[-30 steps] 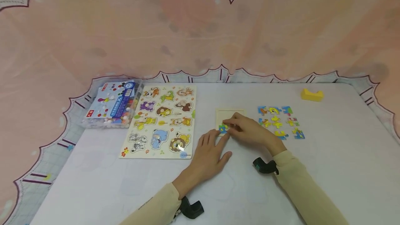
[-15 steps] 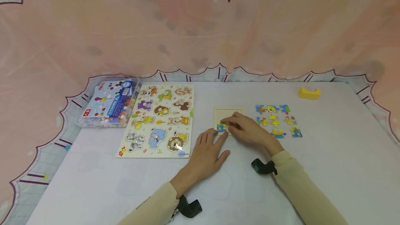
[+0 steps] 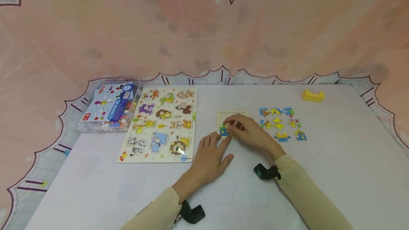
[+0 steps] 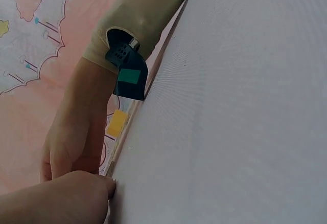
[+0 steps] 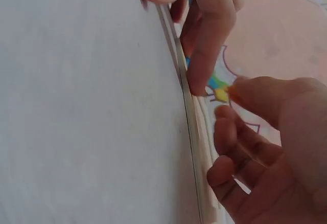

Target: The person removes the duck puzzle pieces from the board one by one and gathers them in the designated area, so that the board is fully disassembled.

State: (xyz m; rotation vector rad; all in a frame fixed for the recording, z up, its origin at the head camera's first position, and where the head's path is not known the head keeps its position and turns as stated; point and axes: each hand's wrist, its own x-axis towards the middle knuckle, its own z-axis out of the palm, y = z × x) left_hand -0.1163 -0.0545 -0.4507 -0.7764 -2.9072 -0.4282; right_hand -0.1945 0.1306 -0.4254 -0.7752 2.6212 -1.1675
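A small wooden puzzle tray (image 3: 232, 112) lies on the table, its front left corner covered by a blue and yellow jigsaw piece (image 3: 224, 131). My right hand (image 3: 249, 131) is over the tray, thumb and forefinger pinching a small jigsaw piece, its yellow part (image 5: 221, 94) showing in the right wrist view; the fingers hide most of it. With fingers spread and nearly straight, my left hand (image 3: 209, 157) rests at the tray's front left edge, a fingertip touching the rim. Several loose jigsaw pieces (image 3: 279, 125) lie in rows to the right of the tray.
An animal puzzle board (image 3: 159, 125) lies left of my left hand. Beyond it stands a clear plastic box (image 3: 110, 107) of coloured beads. A yellow block (image 3: 313, 96) sits at the back right, near the table's far edge.
My right fingers shift slightly over the front left of the tray, covering more of the pieces there. My left hand keeps its place at the rim. The whole head view drifts a little.
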